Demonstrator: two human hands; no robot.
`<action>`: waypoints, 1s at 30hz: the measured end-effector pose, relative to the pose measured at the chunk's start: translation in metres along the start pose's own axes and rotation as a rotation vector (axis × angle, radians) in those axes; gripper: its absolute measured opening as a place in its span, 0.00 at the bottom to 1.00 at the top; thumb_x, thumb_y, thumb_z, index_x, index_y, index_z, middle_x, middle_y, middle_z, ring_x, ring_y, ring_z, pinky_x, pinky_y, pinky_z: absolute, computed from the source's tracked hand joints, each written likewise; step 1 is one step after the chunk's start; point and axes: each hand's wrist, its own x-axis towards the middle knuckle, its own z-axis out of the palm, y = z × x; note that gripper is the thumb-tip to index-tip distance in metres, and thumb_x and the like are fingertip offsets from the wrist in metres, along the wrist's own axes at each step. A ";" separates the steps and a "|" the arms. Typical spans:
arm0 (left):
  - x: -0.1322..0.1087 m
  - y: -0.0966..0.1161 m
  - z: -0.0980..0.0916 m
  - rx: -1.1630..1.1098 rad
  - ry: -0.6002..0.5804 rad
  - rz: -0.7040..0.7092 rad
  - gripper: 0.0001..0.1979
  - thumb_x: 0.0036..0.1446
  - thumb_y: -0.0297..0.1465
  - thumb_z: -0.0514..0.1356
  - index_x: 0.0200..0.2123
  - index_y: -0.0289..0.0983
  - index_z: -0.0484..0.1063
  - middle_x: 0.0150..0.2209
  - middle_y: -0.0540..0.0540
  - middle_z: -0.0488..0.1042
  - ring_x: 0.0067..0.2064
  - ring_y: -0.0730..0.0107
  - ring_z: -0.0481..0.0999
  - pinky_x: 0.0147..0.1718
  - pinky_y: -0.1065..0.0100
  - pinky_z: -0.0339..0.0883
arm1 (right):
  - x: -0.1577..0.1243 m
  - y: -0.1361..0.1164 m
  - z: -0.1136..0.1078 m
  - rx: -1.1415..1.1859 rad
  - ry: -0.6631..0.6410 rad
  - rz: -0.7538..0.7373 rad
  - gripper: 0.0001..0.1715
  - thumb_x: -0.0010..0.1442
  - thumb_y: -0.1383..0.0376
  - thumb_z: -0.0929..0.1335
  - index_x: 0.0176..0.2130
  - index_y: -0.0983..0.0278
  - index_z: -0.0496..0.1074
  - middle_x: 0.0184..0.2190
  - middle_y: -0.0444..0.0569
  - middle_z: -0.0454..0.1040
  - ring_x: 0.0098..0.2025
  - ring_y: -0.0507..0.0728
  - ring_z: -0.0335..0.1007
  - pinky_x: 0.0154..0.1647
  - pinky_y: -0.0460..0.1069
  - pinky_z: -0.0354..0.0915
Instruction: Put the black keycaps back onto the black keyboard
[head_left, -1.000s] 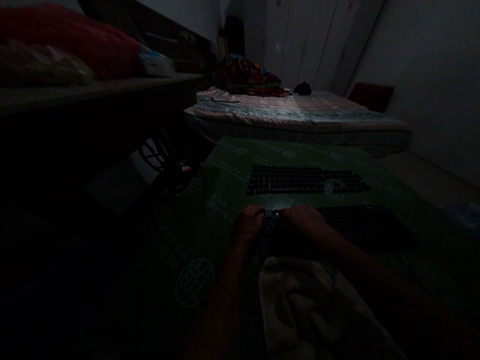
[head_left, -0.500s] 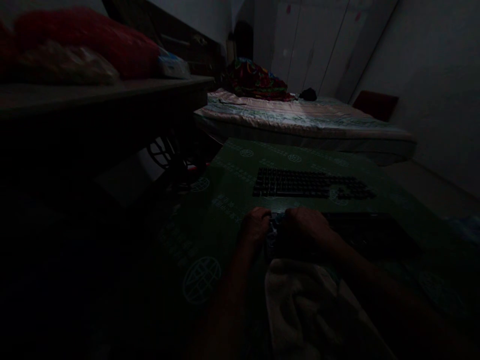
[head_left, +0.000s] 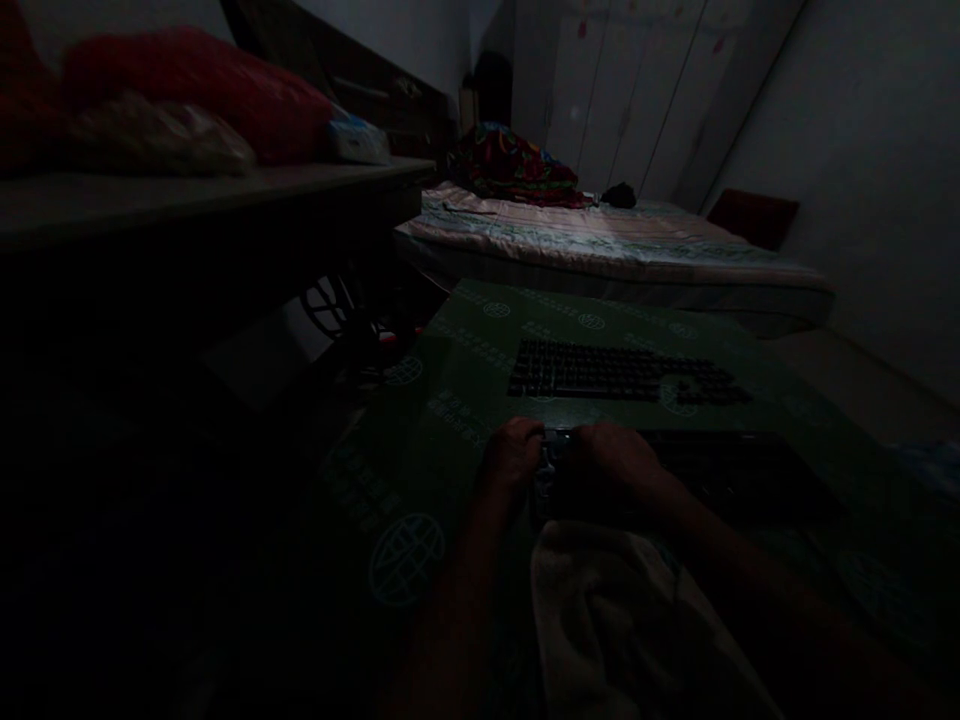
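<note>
Side table point(head_left: 315, 182): past the left edge of the bench; on it I make out a red bag point(head_left: 202, 85), a smaller pale bag point(head_left: 161, 138) in front of that, and a white-and-blue pack point(head_left: 361, 140) near the corner.
Bench point(head_left: 454, 470): green, printed with pale globes and lettering; its near edge is too dark for me to see.
Left hand point(head_left: 511, 462): fingers bent at the left end of the black keyboard case point(head_left: 750, 475); I cannot tell whether they grip it.
Pale cloth point(head_left: 592, 600): bunched, just on the near side of the case.
Right hand point(head_left: 619, 458): curled over the left part of the case, just beside the other hand; its fingertips are hidden from me, so I cannot tell what it holds, if anything.
Keycaps point(head_left: 592, 372): in rows on the bench, between the case and the far edge.
Bed point(head_left: 592, 230): beyond the far edge, striped sheet, patterned blanket point(head_left: 517, 165) heaped on it.
Case position: lengthwise along the bench, its right end reaching towards the right edge.
</note>
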 end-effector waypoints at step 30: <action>0.001 -0.005 -0.001 -0.013 -0.010 0.034 0.13 0.46 0.26 0.56 0.36 0.38 0.73 0.38 0.47 0.74 0.41 0.68 0.73 0.42 0.68 0.66 | -0.006 0.004 -0.006 -0.026 0.045 0.005 0.21 0.60 0.59 0.57 0.42 0.65 0.71 0.37 0.59 0.75 0.38 0.62 0.73 0.33 0.50 0.64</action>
